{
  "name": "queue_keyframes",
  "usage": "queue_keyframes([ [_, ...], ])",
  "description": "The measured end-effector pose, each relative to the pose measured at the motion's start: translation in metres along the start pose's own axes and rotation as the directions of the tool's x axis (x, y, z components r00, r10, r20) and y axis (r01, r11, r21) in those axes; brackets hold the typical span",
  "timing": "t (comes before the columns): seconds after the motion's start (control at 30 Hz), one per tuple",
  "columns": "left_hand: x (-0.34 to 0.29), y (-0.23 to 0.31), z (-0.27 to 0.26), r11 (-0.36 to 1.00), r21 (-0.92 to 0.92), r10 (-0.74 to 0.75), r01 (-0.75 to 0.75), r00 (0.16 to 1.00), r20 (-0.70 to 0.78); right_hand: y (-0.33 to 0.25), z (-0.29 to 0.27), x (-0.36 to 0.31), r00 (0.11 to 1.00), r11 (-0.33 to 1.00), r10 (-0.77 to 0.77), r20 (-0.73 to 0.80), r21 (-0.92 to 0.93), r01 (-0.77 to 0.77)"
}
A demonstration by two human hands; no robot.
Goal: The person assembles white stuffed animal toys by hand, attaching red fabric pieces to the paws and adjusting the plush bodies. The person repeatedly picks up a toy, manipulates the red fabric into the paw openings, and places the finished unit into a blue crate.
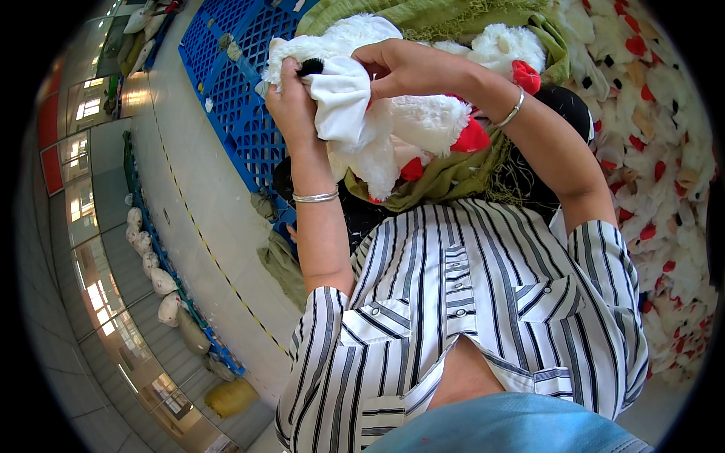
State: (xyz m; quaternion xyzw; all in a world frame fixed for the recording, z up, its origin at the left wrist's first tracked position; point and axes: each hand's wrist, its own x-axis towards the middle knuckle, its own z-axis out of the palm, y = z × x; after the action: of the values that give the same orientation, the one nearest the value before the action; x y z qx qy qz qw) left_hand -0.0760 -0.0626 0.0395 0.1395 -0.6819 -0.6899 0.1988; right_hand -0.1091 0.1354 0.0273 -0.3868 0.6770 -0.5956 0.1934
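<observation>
A fluffy white plush toy skin (423,121) with red tips lies limp across my lap, held up in front of me. My left hand (293,106) pinches its left side, beside a small black patch and a smooth white fabric part (338,102). My right hand (400,66) is closed on the same toy from the other side, its fingertips partly hidden in the folds of cloth. More white plush (507,49) with a red tip (526,75) shows beyond my right wrist.
Green fringed cloth (461,177) lies under the toy. A blue plastic pallet (249,98) stands to the left. A large heap of white and red plush pieces (642,151) fills the right side. Stuffed sacks (162,283) line the far left, past a striped floor line (200,226).
</observation>
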Motion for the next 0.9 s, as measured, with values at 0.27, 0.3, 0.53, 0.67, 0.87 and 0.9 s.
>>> queue_keyframes([
  [0.27, -0.022, 0.002, 0.022, 0.993, -0.068, 0.097, -0.092, 0.992, 0.08, -0.011, 0.003, -0.004, 0.95, 0.91, 0.219, 0.224, 0.304, -0.282],
  [0.3, -0.019, 0.0, 0.021, 0.982, 0.043, 0.181, -0.185, 0.979, 0.092, -0.011, 0.003, -0.007, 0.965, 0.922, 0.219, 0.147, 0.291, -0.254],
  [0.53, 0.002, 0.0, -0.011, 0.941, 0.327, -0.011, -0.086, 0.959, 0.283, -0.022, -0.059, -0.009, 0.969, 0.865, 0.072, -0.238, 0.499, 0.058],
  [0.67, -0.038, 0.034, -0.023, 0.914, 0.35, -0.057, -0.207, 0.788, 0.614, -0.008, -0.056, -0.003, 0.97, 0.824, 0.137, -0.203, 0.567, 0.002],
  [0.87, -0.057, 0.124, -0.047, 0.894, -0.202, 0.448, -0.4, 0.794, 0.411, 0.045, -0.016, 0.012, 0.959, 0.997, 0.063, 0.277, 0.029, -0.074],
  [0.9, -0.057, 0.138, -0.048, 0.878, -0.266, 0.474, -0.398, 0.804, 0.359, 0.062, -0.003, 0.02, 0.857, 0.992, 0.032, 0.515, 0.091, -0.092],
])
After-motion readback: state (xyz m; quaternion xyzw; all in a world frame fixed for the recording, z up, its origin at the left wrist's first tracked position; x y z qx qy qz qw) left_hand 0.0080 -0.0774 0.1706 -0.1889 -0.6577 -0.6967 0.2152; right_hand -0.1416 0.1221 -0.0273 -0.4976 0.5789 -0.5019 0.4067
